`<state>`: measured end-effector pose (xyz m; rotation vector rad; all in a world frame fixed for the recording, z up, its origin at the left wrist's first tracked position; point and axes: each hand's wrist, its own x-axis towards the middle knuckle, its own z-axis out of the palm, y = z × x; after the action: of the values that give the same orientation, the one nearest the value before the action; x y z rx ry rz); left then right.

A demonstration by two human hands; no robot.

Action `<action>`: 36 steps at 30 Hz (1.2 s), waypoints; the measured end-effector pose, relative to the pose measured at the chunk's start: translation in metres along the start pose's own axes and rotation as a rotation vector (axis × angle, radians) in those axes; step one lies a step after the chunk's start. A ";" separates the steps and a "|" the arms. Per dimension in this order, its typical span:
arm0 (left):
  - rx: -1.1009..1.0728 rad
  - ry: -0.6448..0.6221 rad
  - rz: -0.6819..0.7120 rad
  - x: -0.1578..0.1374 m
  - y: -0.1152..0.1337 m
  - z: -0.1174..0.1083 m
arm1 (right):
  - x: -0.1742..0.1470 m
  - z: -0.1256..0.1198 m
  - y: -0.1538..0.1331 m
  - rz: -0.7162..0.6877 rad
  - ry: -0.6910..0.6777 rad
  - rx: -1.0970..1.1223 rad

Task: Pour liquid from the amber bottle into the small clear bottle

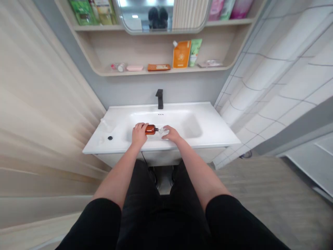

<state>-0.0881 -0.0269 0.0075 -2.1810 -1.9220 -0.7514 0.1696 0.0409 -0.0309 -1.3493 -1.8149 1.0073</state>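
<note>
Over the white sink basin, my left hand is closed around an amber bottle. The bottle lies on its side, its dark neck turned to the right. My right hand grips a small clear container whose exact kind I cannot make out. Its opening is at the bottle's neck; whether the two touch is too small to tell. On the counter to the left lies a small black round cap.
A black faucet rises behind the basin. Left on the counter stands a whitish pump top. Above, a shelf holds an orange pouch, a green tube and a flat orange packet. A beige curtain hangs at left.
</note>
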 end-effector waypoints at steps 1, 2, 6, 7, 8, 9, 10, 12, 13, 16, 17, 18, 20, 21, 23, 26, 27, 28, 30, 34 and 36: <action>0.002 0.004 0.002 0.000 0.000 0.000 | 0.000 0.000 0.000 -0.002 0.000 0.003; 0.002 0.007 0.004 0.000 0.000 0.001 | 0.000 0.000 0.000 -0.004 0.003 0.004; 0.006 0.004 0.003 0.000 -0.001 0.001 | 0.000 0.000 -0.001 -0.002 0.000 -0.016; 0.008 0.002 0.004 0.000 -0.001 0.001 | 0.000 0.000 -0.001 0.002 -0.005 -0.022; 0.009 0.000 0.005 0.000 -0.001 0.001 | 0.000 -0.001 -0.001 0.005 -0.008 -0.027; 0.009 -0.001 0.007 0.000 -0.001 0.001 | 0.000 -0.001 -0.002 0.006 -0.009 -0.030; 0.010 -0.002 0.010 0.000 -0.001 0.001 | -0.001 -0.001 -0.002 0.006 -0.007 -0.033; 0.012 0.000 0.012 0.000 0.000 0.001 | -0.001 -0.002 -0.002 0.000 -0.004 -0.036; 0.013 0.002 0.012 0.000 0.000 0.001 | -0.001 -0.002 -0.002 -0.004 -0.002 -0.035; 0.015 0.009 0.014 0.000 0.000 0.001 | -0.002 -0.002 -0.002 -0.010 0.000 -0.028; 0.016 0.010 0.016 0.000 0.000 0.001 | -0.002 -0.001 -0.002 -0.010 0.001 -0.026; 0.016 0.011 0.017 0.000 0.000 0.001 | -0.002 -0.001 -0.002 -0.009 0.002 -0.024; 0.017 0.015 0.017 0.000 0.000 0.002 | -0.002 -0.001 -0.002 -0.005 0.003 -0.022; 0.017 0.017 0.017 0.000 -0.001 0.002 | -0.002 -0.001 -0.002 -0.006 0.003 -0.021; 0.014 0.019 0.015 0.000 -0.001 0.002 | -0.002 -0.001 -0.003 -0.007 0.000 -0.024; 0.008 0.016 0.011 0.000 -0.001 0.002 | -0.001 -0.001 -0.003 -0.008 0.000 -0.025; 0.006 0.015 0.010 0.000 -0.001 0.002 | -0.001 -0.001 -0.003 -0.005 0.001 -0.025; 0.004 0.014 0.011 0.000 -0.001 0.002 | -0.001 -0.001 -0.003 -0.003 0.002 -0.024; 0.002 0.015 0.012 0.000 -0.001 0.002 | -0.002 -0.001 -0.003 -0.002 0.000 -0.025; -0.001 0.014 0.008 0.000 -0.001 0.002 | -0.002 -0.001 -0.003 -0.011 -0.002 -0.019; 0.000 0.007 0.005 0.000 0.000 0.001 | -0.002 -0.002 -0.003 -0.010 0.000 -0.017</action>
<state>-0.0880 -0.0266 0.0062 -2.1799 -1.9123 -0.7569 0.1702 0.0385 -0.0279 -1.3490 -1.8316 0.9888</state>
